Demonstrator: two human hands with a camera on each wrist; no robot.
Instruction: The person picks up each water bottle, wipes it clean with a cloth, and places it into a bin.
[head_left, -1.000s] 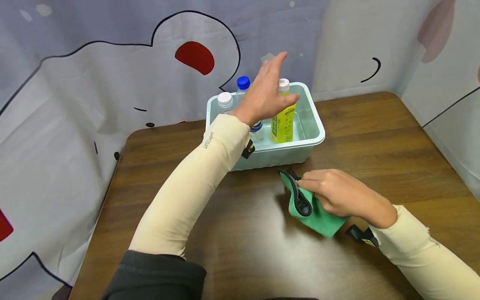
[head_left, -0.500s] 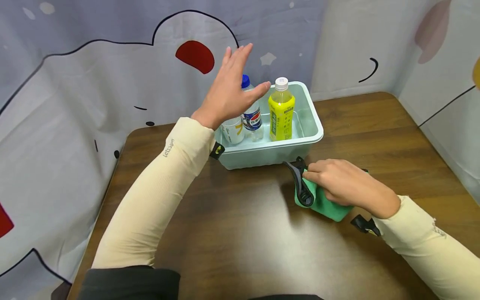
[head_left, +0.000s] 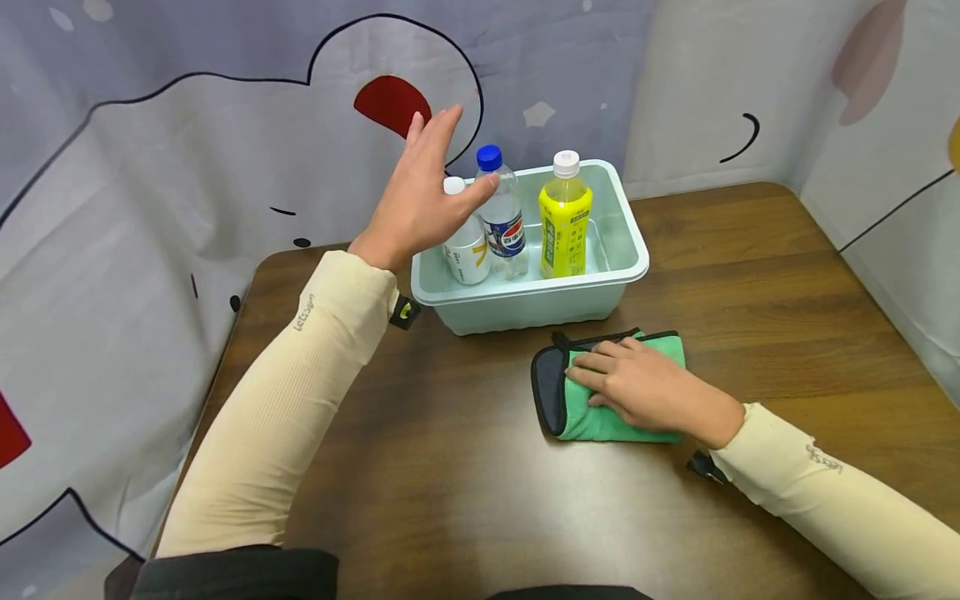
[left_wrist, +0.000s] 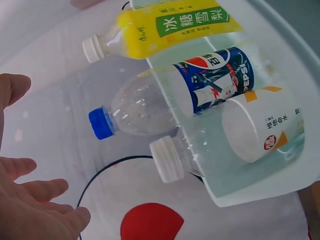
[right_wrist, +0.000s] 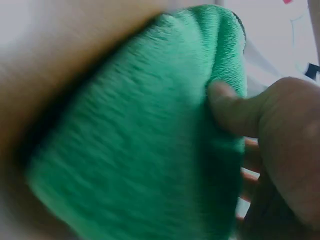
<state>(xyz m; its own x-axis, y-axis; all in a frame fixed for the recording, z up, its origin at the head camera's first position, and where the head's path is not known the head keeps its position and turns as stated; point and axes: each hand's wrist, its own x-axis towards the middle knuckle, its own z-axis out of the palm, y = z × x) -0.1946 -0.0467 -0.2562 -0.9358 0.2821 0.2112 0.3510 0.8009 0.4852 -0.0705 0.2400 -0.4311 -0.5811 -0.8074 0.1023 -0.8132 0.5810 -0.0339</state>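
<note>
My right hand (head_left: 637,387) grips the folded green cloth (head_left: 663,350) on the table in front of the bin. Dark edging and a grey reverse side show at the cloth's left. In the right wrist view my thumb (right_wrist: 232,107) presses into the green cloth (right_wrist: 140,135), with the other fingers partly hidden beyond it. My left hand (head_left: 420,192) hovers at the bin's left side with fingers spread, holding nothing. Nearest to it are a white-capped bottle (head_left: 467,250) and a blue-capped Pepsi bottle (head_left: 504,221). A yellow-labelled bottle (head_left: 566,225) stands farther right in the bin.
The pale green plastic bin (head_left: 525,312) stands at the back of the wooden table (head_left: 780,308). A printed curtain (head_left: 225,167) hangs behind and along the sides. Brown tabletop extends in front of the bin and to both sides.
My left hand has moved left from above the bottles, uncovering them. My right hand has lowered the cloth, which now lies flatter on the table and slightly farther left.
</note>
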